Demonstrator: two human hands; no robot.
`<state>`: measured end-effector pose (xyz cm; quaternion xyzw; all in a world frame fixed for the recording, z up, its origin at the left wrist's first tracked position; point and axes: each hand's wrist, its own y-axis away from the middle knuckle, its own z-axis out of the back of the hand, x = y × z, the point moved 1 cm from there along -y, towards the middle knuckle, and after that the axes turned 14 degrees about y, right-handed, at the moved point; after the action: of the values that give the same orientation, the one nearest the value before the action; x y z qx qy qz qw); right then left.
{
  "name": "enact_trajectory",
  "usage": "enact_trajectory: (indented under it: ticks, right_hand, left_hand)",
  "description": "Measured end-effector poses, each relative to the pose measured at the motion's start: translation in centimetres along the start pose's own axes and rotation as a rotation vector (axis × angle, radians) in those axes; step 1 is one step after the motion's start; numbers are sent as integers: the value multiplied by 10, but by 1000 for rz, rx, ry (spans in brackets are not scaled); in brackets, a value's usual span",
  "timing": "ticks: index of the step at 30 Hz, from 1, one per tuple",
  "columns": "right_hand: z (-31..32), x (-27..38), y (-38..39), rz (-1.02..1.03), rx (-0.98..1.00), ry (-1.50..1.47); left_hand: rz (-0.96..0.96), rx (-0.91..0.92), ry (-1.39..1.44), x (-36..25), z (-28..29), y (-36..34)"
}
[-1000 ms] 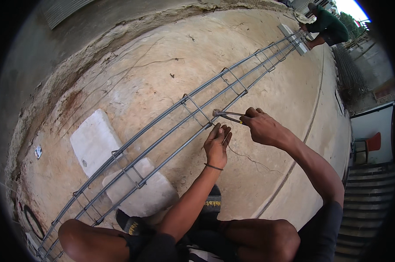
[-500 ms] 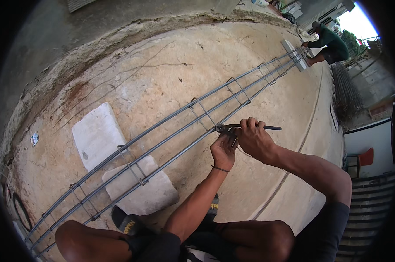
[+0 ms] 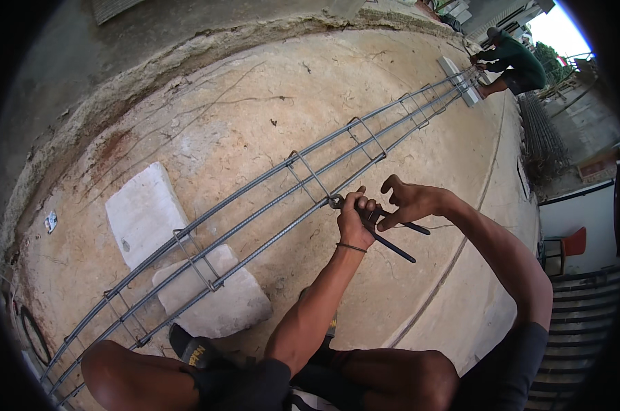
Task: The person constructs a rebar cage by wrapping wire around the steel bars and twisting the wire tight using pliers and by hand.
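Observation:
My left hand (image 3: pixel 355 220) is closed around dark pincers (image 3: pixel 396 250), near their jaws. The jaw end rests at the nearest bar of a long steel rebar cage (image 3: pixel 276 240), close to the foot of a square stirrup (image 3: pixel 310 174). Both pincer handles stick out to the right, spread apart. Just beyond the left hand, my right hand (image 3: pixel 419 201) hovers over the handles with fingers and thumb apart, gripping nothing that I can see. A thin wire trails off to the right below it.
Two pale stone blocks, one (image 3: pixel 145 212) beyond the cage and one (image 3: pixel 217 294) beneath it, lie at left. At the cage's far end a co-worker (image 3: pixel 512 63) in dark green bends over it, beside a pale block (image 3: pixel 459 79). A red chair (image 3: pixel 574 242) stands at right.
My right hand has let go of the pincer handle and lifted away, fingers opening. My left hand has closed around the pincers, whose handles now point down to the right.

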<state>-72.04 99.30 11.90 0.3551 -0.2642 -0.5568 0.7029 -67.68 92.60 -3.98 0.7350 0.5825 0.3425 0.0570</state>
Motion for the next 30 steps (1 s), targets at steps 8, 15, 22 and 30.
enact_trajectory:
  ticks: [8, 15, 22, 30]
  right_hand:
    - [-91, -21, -16, 0, 648, -1021]
    - [-58, 0, 3, 15, -344, 481]
    - [-68, -9, -1, -33, -662, 788]
    - [-51, -24, -1, -9, 340, -586]
  left_hand:
    - [72, 138, -122, -13, 19, 7]
    - [74, -71, -33, 4, -1, 13]
    - [-30, -68, 165, 19, -16, -6]
    - [77, -31, 20, 1, 2, 12]
